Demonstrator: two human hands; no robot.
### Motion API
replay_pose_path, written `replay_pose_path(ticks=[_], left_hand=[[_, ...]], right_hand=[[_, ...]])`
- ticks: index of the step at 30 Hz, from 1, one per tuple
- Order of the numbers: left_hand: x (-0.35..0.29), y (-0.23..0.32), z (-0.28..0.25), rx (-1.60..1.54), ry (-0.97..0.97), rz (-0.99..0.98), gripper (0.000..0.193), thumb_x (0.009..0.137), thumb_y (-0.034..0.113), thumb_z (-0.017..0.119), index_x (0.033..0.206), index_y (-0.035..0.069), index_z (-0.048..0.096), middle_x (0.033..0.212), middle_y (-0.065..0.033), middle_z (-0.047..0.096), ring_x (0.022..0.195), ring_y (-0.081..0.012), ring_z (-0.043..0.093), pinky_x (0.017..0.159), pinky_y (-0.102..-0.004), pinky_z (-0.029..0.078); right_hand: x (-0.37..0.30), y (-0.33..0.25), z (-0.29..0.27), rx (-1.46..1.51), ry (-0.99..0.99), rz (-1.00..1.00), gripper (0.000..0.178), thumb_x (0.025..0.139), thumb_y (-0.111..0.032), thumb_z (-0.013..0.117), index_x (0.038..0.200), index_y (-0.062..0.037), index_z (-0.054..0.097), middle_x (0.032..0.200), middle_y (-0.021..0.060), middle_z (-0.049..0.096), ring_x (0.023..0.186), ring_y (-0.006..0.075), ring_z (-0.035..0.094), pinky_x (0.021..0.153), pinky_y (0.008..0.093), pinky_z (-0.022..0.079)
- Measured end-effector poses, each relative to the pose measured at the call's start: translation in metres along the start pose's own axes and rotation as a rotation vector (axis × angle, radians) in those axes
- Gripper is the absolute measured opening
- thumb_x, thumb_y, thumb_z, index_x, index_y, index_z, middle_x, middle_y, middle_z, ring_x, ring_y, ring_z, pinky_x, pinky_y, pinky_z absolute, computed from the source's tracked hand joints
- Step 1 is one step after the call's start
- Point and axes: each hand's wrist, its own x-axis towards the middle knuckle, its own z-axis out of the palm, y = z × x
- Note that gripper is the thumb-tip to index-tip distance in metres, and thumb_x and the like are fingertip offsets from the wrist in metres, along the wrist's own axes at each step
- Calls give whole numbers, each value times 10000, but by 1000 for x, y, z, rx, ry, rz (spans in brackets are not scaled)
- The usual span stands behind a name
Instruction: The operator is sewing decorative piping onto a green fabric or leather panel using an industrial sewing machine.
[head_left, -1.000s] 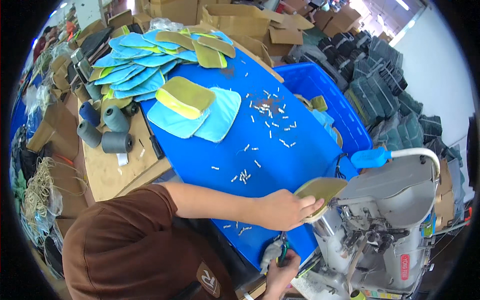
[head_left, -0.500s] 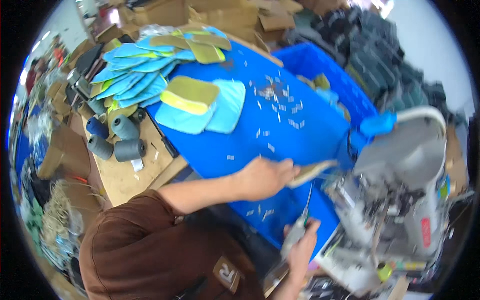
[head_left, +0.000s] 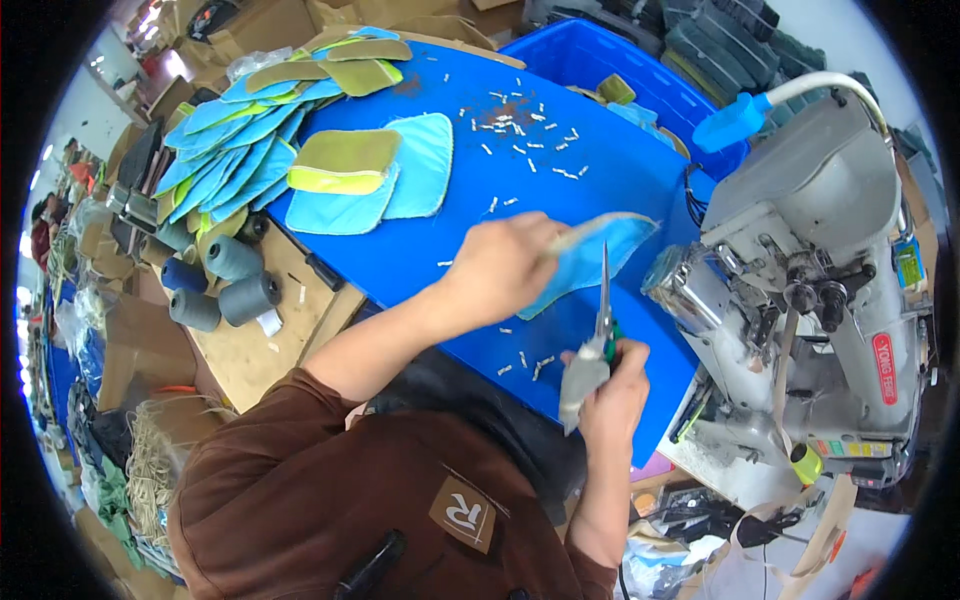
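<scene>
My left hand (head_left: 503,262) is closed on the edge of a light-blue fabric pad (head_left: 592,268) with a pale bound rim, lifted over the blue tabletop (head_left: 540,240). Below it, my right hand (head_left: 615,385) grips a pair of scissors (head_left: 604,318) with green showing at the handle and a grey wrapping. Their blades point upward, close to the pad and overlapping it in this view. Whether blade and pad touch, I cannot tell. An olive and lime pad (head_left: 345,155) lies on two blue ones, left of my left hand.
A heap of blue pads (head_left: 235,150) fills the table's far left. Small white snippets (head_left: 505,122) are scattered about. A grey sewing machine (head_left: 790,200) stands at the right, before a blue crate (head_left: 640,62). Thread cones (head_left: 248,298) sit on a wooden board at the left.
The pad in my left hand has turned to show more of its blue face. The scissors have moved up closer to it, and the view has shifted.
</scene>
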Motion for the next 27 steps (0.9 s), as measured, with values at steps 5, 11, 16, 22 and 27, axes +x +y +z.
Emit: replay_pose_path(ticks=[5,11,16,22,27], left_hand=[[16,-17,-46,-542,-24,-392,228,1003,193,606,1107,5,681,852,18,657,776,-37,540,671,-248,473],[11,-36,-63,-852,21,-486,314,1016,305,595,993,16,717,866,27,641,839,-40,560,753,-230,463],[3,-16,-76,-1015,-77,-478,304,1019,282,590,882,29,690,842,41,604,796,-32,545,725,-228,454],[-12,-10,-93,-931,-193,-410,284,996,258,615,876,10,683,868,17,613,830,-46,560,741,-221,452],[-25,9,-90,-1367,-38,-687,264,988,247,638,849,31,700,854,22,651,742,-49,589,675,-237,487]], right_hand=[[-24,32,-21,51,42,278,466,654,-33,833,1003,-28,523,763,160,615,669,264,622,629,384,490],[-24,23,-44,-324,52,104,445,710,-51,785,1100,16,583,1124,210,600,973,400,622,827,443,512],[14,-30,-33,723,123,12,320,995,-269,590,1125,22,610,1165,163,589,1018,229,597,821,314,499],[30,-41,-29,521,173,-43,324,1014,-214,550,787,18,540,671,78,498,604,148,414,561,289,337],[26,-27,-14,855,194,82,458,1013,-337,571,705,-19,454,679,-32,384,657,73,306,567,265,226]])
